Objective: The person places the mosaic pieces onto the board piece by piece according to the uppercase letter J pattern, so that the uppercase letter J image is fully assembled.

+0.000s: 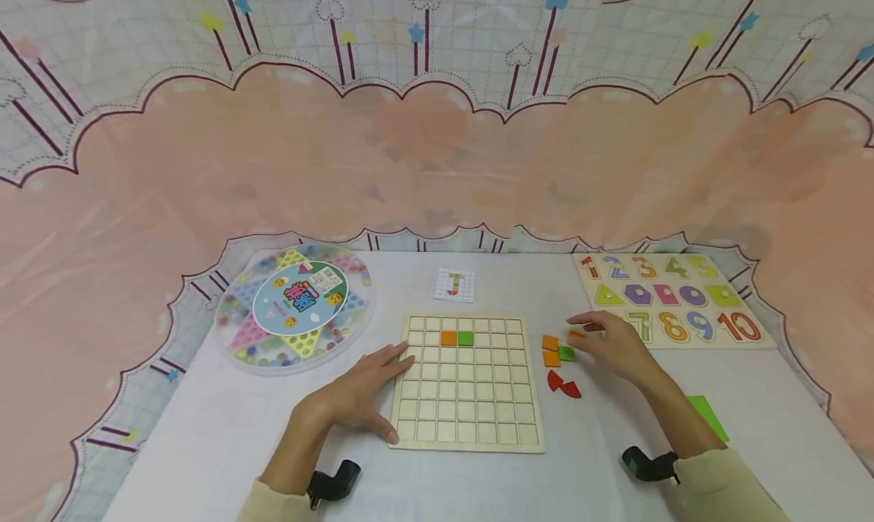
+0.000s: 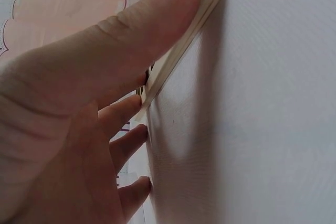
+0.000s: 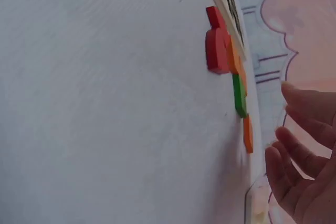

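A pale wooden grid board [image 1: 471, 447] lies before me, an orange square [image 1: 448, 338] and a green square [image 1: 466, 338] side by side in its second row. My left hand [image 1: 362, 389] rests along the board's left edge, fingers spread, thumb at the near corner. My right hand [image 1: 614, 349] hovers to the board's right with bent, parted fingers and nothing between them. Below its fingertips lies an orange square [image 3: 248, 135], partly covered in the head view. Beside it are two more orange squares [image 1: 550, 343], a green square [image 1: 566, 353] and two red quarter-round pieces [image 1: 570, 390].
A small card [image 1: 454, 285] with a coloured J-like pattern lies beyond the board. At the left is a round marble game board [image 1: 362, 309]; at the right, a number-and-shape puzzle [image 1: 761, 338]. A green sheet [image 1: 708, 417] shows beside my right forearm.
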A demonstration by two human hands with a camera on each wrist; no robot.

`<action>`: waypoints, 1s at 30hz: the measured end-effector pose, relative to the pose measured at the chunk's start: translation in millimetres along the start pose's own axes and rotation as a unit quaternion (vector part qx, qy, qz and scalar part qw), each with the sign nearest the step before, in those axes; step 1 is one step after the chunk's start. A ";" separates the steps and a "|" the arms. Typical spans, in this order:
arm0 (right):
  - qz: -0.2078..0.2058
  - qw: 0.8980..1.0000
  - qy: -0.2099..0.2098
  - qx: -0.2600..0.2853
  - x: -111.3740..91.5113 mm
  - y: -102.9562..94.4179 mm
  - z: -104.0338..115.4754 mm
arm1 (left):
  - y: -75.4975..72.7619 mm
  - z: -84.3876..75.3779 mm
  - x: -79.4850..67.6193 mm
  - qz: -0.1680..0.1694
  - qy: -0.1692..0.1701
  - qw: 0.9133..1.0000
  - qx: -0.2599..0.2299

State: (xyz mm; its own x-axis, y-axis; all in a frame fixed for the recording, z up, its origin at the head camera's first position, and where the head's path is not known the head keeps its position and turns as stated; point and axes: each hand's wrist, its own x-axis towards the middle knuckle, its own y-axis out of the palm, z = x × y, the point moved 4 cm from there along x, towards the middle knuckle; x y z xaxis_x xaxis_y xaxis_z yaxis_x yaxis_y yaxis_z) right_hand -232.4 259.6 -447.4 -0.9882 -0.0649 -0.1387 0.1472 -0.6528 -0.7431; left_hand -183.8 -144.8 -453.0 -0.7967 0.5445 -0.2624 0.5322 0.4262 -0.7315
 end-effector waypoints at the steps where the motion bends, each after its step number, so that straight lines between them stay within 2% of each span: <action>1: 0.004 1.000 0.003 0.000 -1.2 0.7 -3.3 | -0.1 0.0 0.2 0.000 0.001 1.000 0.001; 7: 0.020 1.000 -0.006 0.003 -4.1 8.0 -13.7 | -0.5 -0.2 1.3 0.002 0.001 1.000 0.007; 12: 0.007 1.000 -0.012 0.003 -1.1 7.9 -11.3 | -0.4 -0.1 1.1 -0.001 -0.003 1.000 0.010; 18: -0.010 1.000 0.001 -0.010 2.1 8.7 -17.3 | 0.4 0.7 0.9 -0.001 -0.006 1.000 0.008; 30: -0.025 1.000 -0.011 -0.013 2.0 10.9 -15.7 | -0.5 0.5 -0.1 -0.001 -0.007 1.000 0.008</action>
State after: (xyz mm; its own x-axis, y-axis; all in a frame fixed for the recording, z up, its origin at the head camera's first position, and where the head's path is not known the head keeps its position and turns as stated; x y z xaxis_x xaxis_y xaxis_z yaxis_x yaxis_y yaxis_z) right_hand -232.0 264.2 -466.1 -0.9950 -0.0488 -0.0874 0.0985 -0.6358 -0.7655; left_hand -184.1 -145.4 -453.0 -0.8019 0.5333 -0.2695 0.5257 0.4152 -0.7425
